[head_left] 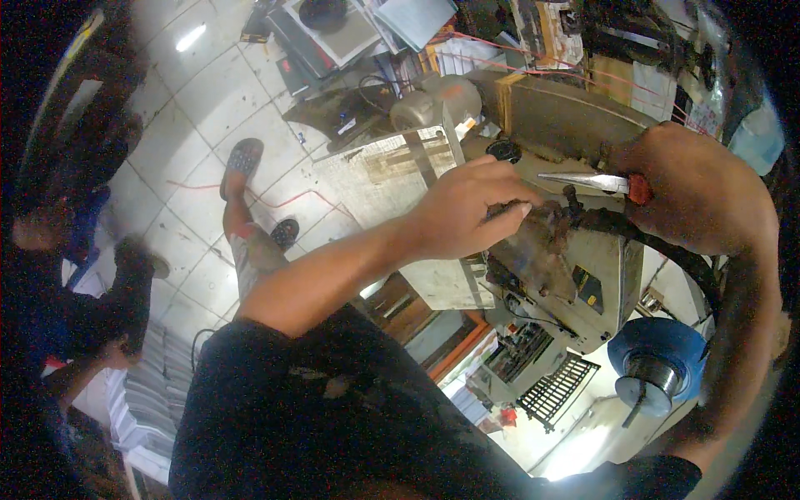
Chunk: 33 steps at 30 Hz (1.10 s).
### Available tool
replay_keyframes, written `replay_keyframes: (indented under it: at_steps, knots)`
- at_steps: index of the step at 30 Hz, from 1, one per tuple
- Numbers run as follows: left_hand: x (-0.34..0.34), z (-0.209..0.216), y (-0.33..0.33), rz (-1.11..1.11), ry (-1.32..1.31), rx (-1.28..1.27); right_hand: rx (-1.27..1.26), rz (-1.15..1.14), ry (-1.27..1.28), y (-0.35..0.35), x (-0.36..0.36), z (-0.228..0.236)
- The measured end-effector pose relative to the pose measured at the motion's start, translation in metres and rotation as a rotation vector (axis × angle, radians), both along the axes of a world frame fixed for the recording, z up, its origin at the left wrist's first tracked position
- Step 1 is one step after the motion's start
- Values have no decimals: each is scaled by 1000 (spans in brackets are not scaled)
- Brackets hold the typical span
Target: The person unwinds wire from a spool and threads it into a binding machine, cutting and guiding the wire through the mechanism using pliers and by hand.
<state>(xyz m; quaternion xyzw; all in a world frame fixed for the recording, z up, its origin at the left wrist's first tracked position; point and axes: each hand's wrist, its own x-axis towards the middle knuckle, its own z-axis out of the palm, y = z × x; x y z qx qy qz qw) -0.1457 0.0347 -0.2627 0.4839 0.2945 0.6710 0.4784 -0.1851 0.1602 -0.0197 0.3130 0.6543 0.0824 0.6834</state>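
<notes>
My right hand (692, 187) is closed round the red grip of a pair of long-nose pliers (583, 180). Their slim metal jaws point left, toward my other hand. My left hand (471, 208) has its fingers curled over a worn metal part of a greasy machine (612, 275). Something dark shows at its fingertips, too small to name. Between the two hands, a dark clamp-like fitting (573, 204) stands on the machine, with a thick black hose or cable (667, 237) curving off to the right.
A grey electric motor (437, 104) and a scuffed metal plate (392, 167) lie beyond my left arm. A blue spool of wire (654, 367) is at lower right. Books and folders (342, 33) are piled at the back. Another person (92, 300) sits at the left; red string (292, 202) crosses the tiles.
</notes>
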Motion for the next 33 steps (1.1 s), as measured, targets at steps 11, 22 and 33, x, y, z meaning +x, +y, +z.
replay_keyframes:
  at_steps: [11,22,33]
  knots:
    - [5,3,3,29,-54,19,-66,13,-62,-8,-6,-6]
    - [-4,9,5,4,-23,12,-136,74,-57,-10,-7,-15]
    - [-1,11,8,14,-67,-18,-93,20,-54,-5,-8,-20]
